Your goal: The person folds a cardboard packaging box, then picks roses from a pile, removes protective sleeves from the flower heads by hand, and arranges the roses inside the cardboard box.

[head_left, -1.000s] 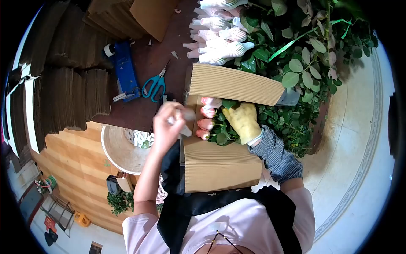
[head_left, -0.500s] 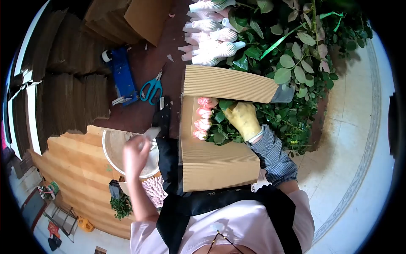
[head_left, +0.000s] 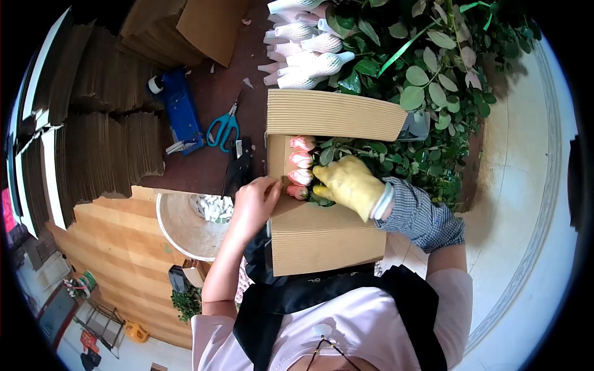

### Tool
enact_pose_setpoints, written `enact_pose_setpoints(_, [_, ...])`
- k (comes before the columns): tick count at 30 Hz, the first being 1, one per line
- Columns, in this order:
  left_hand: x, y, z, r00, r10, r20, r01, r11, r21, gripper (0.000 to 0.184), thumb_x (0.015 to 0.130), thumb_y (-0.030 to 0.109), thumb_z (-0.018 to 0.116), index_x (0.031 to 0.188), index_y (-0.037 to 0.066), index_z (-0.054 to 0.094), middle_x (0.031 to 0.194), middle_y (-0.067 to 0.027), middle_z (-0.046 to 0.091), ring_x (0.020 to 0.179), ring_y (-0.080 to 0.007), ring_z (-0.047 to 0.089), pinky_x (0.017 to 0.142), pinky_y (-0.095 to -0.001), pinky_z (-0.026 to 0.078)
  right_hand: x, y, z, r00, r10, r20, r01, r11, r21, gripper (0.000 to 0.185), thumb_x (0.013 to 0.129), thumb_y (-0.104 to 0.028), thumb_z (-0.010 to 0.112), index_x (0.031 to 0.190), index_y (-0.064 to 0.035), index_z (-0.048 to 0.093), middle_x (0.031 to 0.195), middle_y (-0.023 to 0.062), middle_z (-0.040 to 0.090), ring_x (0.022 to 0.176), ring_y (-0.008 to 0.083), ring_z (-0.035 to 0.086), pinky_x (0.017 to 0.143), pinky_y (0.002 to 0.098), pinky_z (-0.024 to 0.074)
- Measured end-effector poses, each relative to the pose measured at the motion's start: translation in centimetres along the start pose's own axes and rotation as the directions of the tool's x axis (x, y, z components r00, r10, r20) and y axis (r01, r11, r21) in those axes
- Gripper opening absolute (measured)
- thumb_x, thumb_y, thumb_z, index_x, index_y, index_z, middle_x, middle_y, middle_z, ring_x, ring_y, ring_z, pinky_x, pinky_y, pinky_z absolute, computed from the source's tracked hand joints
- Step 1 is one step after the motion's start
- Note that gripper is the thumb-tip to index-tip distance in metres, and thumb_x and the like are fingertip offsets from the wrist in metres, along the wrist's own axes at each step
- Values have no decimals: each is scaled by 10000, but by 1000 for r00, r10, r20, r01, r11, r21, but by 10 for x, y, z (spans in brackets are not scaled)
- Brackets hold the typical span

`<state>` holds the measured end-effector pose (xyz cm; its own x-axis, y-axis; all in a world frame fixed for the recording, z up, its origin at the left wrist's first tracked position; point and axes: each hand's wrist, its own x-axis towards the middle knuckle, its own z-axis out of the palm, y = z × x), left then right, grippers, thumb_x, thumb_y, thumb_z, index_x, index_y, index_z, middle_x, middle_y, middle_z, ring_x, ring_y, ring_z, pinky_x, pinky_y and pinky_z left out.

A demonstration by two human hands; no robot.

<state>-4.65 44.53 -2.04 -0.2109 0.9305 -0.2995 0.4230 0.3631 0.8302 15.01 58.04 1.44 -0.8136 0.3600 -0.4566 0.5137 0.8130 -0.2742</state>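
Note:
Several pink-and-white roses (head_left: 301,159) lie in a column inside a folded corrugated cardboard wrap (head_left: 328,238), their heads toward its left edge. My right hand (head_left: 351,185), in a yellow glove, closes around the stems and leaves just behind the lower heads. My bare left hand (head_left: 255,201) is at the wrap's left edge, beside the lowest rose. Its fingers are bent and bunched together; what lies between them, if anything, is hidden. The upper flap (head_left: 334,114) of the wrap lies over part of the green foliage (head_left: 427,164).
White foam-netted blooms (head_left: 309,68) are piled above the wrap. Teal scissors (head_left: 224,127) and a blue tape dispenser (head_left: 182,111) lie on the dark table. A white bucket (head_left: 192,232) with pale scraps stands below left. Cardboard stacks (head_left: 117,93) line the left.
My left hand has moved right, from over the bucket to the wrap's edge; the pale object by its fingers no longer shows. My gloved hand has shifted down to the lower roses.

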Motion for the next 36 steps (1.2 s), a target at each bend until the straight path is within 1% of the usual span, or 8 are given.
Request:
enact_pose_setpoints(9, [5,-30,17,979,-130,160,151,980,-128,199,1023,70,520,1126,-65,623,980,-174,731,913,-212,729,808,-325,577,25,-13,16,972,-111,209,170,942,-290,283,940,-296,586,1071,-50,639,761,21,710,677,178,693,566,333,530])
enact_pose_setpoints(11, [5,-29,17,985,-110,131,133,973,-186,172,966,62,568,1069,-57,640,914,-229,725,873,-334,738,764,-375,575,25,-6,23,967,-164,196,218,929,-298,272,937,-302,604,1060,-61,636,756,26,705,667,176,691,545,334,526])
enact_pose_setpoints(18, [7,-41,14,959,-109,262,191,931,-312,233,979,58,605,1190,-27,555,1044,-162,707,923,-213,719,794,-323,576,23,1,27,980,-181,88,195,961,-195,397,910,-449,639,1004,-64,622,731,39,689,646,196,686,547,353,516])
enact_pose_setpoints(21, [10,-6,-5,991,119,62,-132,957,260,535,733,163,873,1167,40,584,991,-128,637,912,-318,645,774,-388,535,19,0,35,991,-131,39,135,981,-136,415,889,-460,657,985,-58,619,721,48,684,635,205,680,559,366,517])
enact_pose_setpoints(25, [32,9,-10,792,534,296,-608,732,307,410,665,206,853,1022,101,682,996,-82,573,930,-301,567,805,-412,474,10,8,38,957,-288,-48,266,928,-261,250,882,-351,656,889,-102,634,712,49,682,635,223,683,574,371,520])
enact_pose_setpoints(31, [34,1,-1,754,550,358,-656,611,442,301,707,260,818,913,108,659,1006,-55,566,915,-258,553,798,-408,451,13,11,20,940,149,-308,-168,985,-39,240,908,-376,663,963,-143,647,711,52,689,604,262,667,609,424,527])
enact_pose_setpoints(33, [33,0,-1,764,503,403,-645,604,469,303,711,275,814,904,105,655,1095,-66,588,998,-267,559,838,-407,444,28,7,22,981,113,-161,-112,994,12,186,928,-284,584,902,-134,691,779,50,733,654,248,716,595,403,562])
enact_pose_setpoints(36, [31,0,-1,736,587,337,-671,564,482,305,717,288,808,888,97,642,1301,-91,580,1182,-299,524,924,-415,428,27,7,26,921,21,-390,-32,999,-22,118,854,-238,654,844,-127,694,708,38,701,593,223,688,554,356,558])
